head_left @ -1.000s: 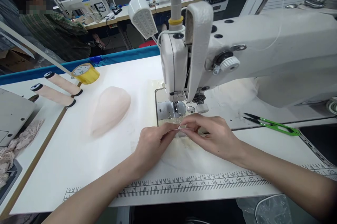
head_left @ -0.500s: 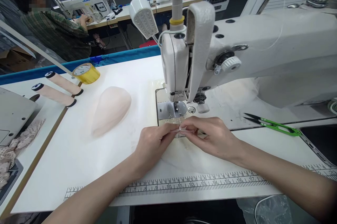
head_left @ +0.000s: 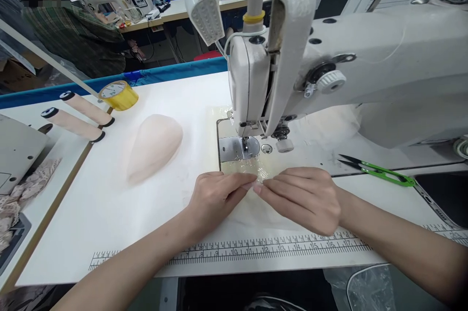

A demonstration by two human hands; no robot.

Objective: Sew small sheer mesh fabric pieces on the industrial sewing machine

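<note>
My left hand [head_left: 215,199] pinches a small whitish strip [head_left: 250,186] between thumb and fingertips, just in front of the sewing machine's needle plate [head_left: 231,149]. My right hand [head_left: 305,199] meets it from the other side, back of the hand up, with its fingers pressed together at the strip's end; its thumb is mostly hidden. The strip is mostly covered by fingers, so its exact kind is unclear. Above and behind the hands stands the white sewing machine [head_left: 252,82], its needle and presser foot over the plate. A pale, beige cup-shaped pad [head_left: 155,147] lies left of my hands.
Green thread snips [head_left: 387,174] and a dark phone [head_left: 442,191] lie to the right. Two thread cones [head_left: 75,125] and a yellow tape roll [head_left: 120,96] lie at the left. A printed ruler [head_left: 256,251] runs along the front edge. Beyond, a person sits at another machine [head_left: 117,1].
My right hand has turned over so its back faces up, and its fingers have straightened. My left hand keeps its pinch on the strip. The view has shifted slightly.
</note>
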